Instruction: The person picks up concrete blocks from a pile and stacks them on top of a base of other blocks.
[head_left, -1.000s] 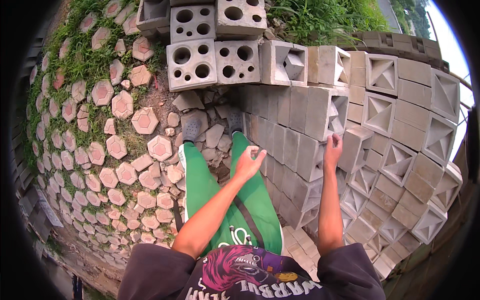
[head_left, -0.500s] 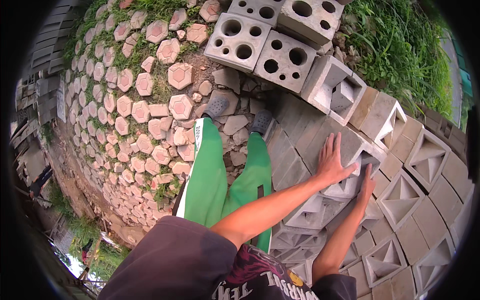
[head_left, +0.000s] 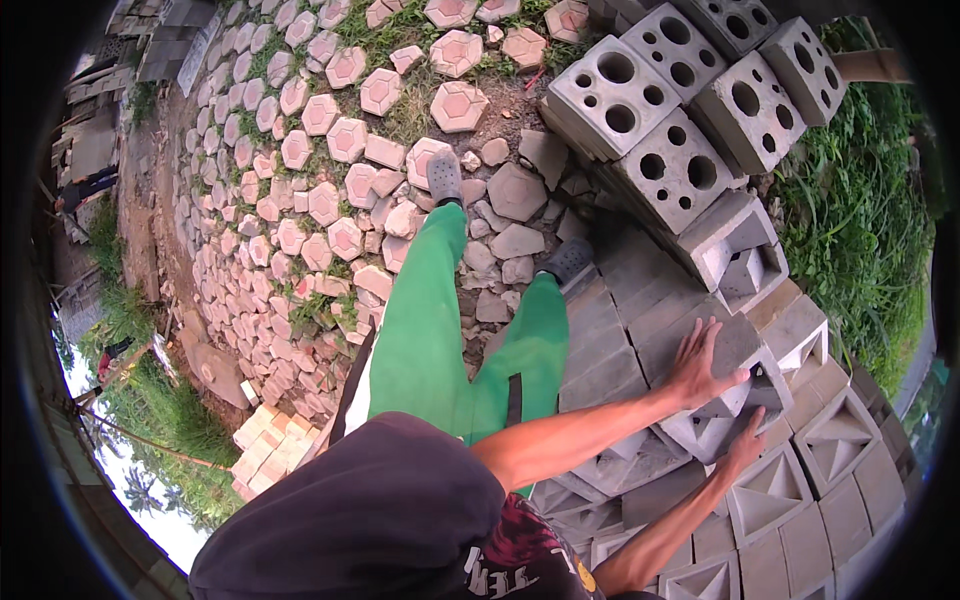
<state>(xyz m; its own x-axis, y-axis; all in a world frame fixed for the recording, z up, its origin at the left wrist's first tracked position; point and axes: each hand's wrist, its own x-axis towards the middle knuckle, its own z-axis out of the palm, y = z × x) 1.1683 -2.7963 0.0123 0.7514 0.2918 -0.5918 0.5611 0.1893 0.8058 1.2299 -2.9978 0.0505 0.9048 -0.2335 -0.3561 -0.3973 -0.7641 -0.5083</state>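
My left hand (head_left: 695,368) lies with its fingers spread on the top of a grey concrete block (head_left: 742,348) that has a recessed pyramid-shaped face. My right hand (head_left: 745,440) presses against the near side of the same block from below, so the block sits between both hands. This block rests on top of a stack of similar grey blocks (head_left: 800,490) to my right. I am bent over the stack, with both forearms reaching out to it.
Grey blocks with round holes (head_left: 665,110) are piled at the far end of the stack. My legs in green trousers (head_left: 430,330) stand on broken stones. Hexagonal paving stones (head_left: 330,190) cover the ground on the left, and tall grass (head_left: 860,220) grows to the right.
My view has swung to the right and tilted over the stack. Both hands went from raised above the blocks down onto one block and now clasp it.
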